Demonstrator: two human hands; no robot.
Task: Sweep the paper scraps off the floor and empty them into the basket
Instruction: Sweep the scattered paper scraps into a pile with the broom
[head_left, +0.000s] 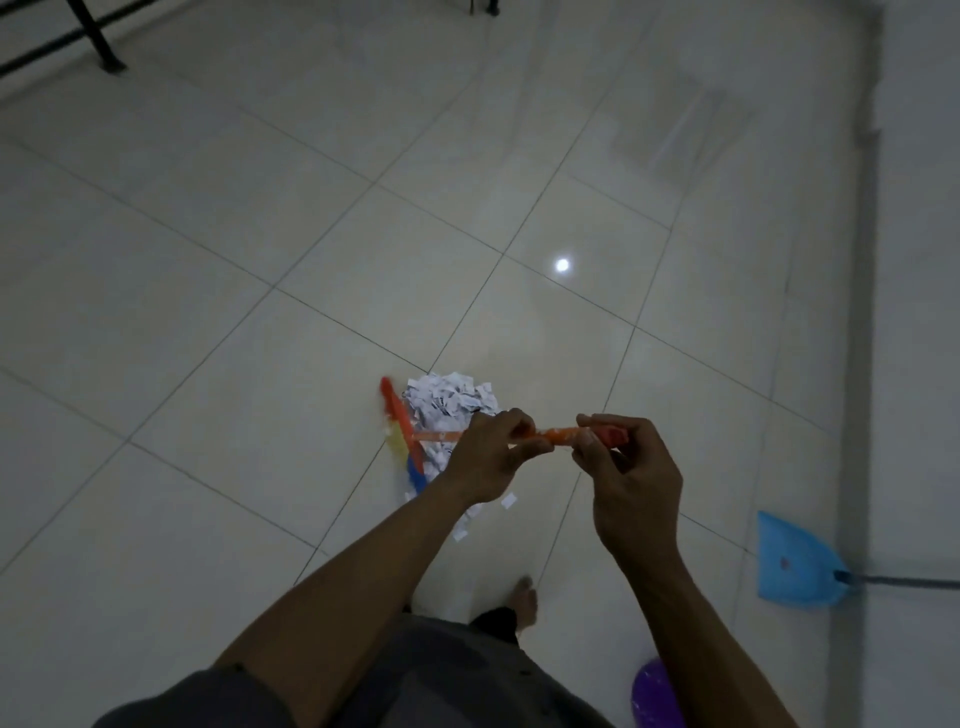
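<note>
A heap of white paper scraps (449, 402) lies on the tiled floor just beyond my hands, with a few stray bits (508, 500) nearer to me. The broom head (402, 434), red, yellow and blue, stands against the left side of the heap. Its orange handle (563, 434) runs toward me. My left hand (491, 457) grips the handle lower down, and my right hand (623, 467) grips its top end. A blue dustpan (792, 564) lies on the floor at the right, near the wall. No basket is in view.
A wall (919, 312) runs along the right edge. Black metal furniture legs (98, 41) stand at the far left. A purple round object (652, 696) sits low by my right arm. My bare foot (524, 597) is on the tiles below my hands.
</note>
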